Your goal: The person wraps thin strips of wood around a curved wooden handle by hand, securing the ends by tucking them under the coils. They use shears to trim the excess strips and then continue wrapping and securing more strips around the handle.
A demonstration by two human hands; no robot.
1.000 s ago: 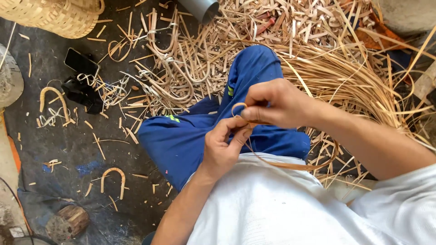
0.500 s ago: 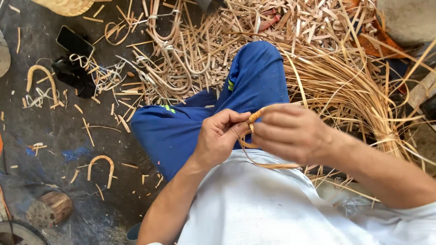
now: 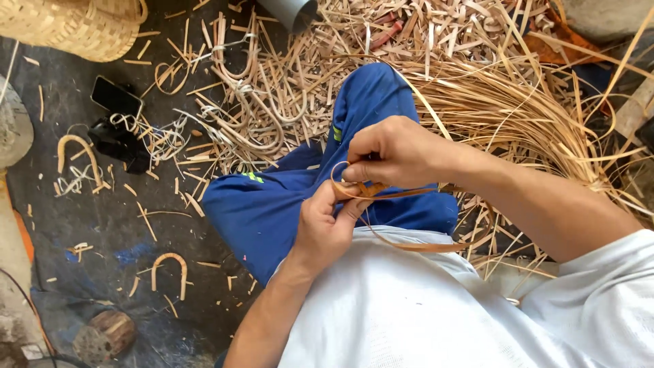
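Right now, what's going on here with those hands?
A seated person bends a thin cane strip into a small loop over their lap. The right hand pinches the top of the loop and the left hand holds it from below, both in a tight grip. Loose cane strips are heaped on the floor ahead, with a woven basket further off.

Showing 2 hands: left hand (image 3: 327, 228), right hand (image 3: 395, 153), sharing 1 thin cane strip (image 3: 381, 194). Lying around: 1 woven basket (image 3: 75, 27), 1 dark phone (image 3: 117, 97), 2 loose bent cane arches (image 3: 170, 269) (image 3: 78, 151), uncountable cane strips piling approx. everywhere.
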